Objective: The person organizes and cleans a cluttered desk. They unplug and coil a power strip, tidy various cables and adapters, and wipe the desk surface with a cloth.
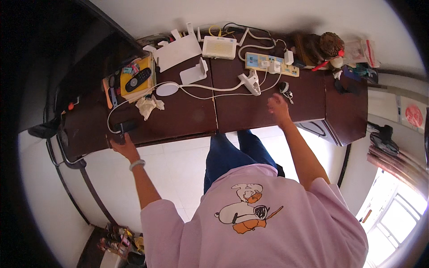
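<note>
At the front left edge of the dark wooden table, my left hand [126, 148] has its fingers closed on a small black object [126, 126]; the hand covers part of it. A white cable [108, 118] curves down to that object. My right hand [279, 109] is over the table's right half, fingers loosely bent, with nothing visible in them. Just beyond it lies a small dark item with a coiled cord [285, 89]. Further left is the white clip [250, 82] of a clip-on lamp, its flexible neck running left to the round lamp head [167, 89].
A power strip [251, 60] with white plugs lies behind the clip. White routers [219, 48] stand along the wall. A black remote control [138, 79] rests on a yellow stack at left, near crumpled tissue [146, 106]. A brown ornament [331, 43] stands at back right.
</note>
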Demonstrator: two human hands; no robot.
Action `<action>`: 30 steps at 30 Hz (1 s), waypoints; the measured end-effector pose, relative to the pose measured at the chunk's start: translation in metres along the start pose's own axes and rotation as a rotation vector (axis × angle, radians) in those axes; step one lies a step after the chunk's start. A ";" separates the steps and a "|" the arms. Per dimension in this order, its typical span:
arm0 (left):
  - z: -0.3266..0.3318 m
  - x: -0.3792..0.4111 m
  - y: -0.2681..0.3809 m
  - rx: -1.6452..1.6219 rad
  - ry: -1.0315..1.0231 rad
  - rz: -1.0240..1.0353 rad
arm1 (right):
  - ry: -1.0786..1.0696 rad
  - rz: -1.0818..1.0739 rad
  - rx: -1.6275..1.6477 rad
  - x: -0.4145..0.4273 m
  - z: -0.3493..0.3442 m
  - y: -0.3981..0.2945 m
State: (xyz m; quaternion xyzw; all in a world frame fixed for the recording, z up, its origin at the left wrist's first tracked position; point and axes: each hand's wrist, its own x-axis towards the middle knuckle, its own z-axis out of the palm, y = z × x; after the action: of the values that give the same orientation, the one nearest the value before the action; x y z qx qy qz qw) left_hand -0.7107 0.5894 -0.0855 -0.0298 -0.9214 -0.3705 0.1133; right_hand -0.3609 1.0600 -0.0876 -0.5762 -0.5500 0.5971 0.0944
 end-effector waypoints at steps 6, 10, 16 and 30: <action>0.018 -0.114 0.019 -0.108 -0.125 -0.083 | -0.116 0.106 0.187 0.049 0.005 -0.010; 0.036 -0.192 0.088 -0.118 -0.331 -0.083 | -0.253 0.091 0.383 0.022 0.000 -0.025; 0.069 -0.233 0.169 -0.224 -0.504 -0.074 | -0.390 0.165 0.524 0.010 -0.040 -0.060; 0.114 -0.200 0.216 -0.742 -0.071 -0.708 | -0.411 0.205 0.127 0.027 -0.066 -0.057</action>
State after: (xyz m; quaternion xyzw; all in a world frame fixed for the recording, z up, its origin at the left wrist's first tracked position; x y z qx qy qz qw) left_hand -0.5075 0.8299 -0.0649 0.2334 -0.6847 -0.6870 -0.0688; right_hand -0.3465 1.1377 -0.0420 -0.4883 -0.4579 0.7416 -0.0445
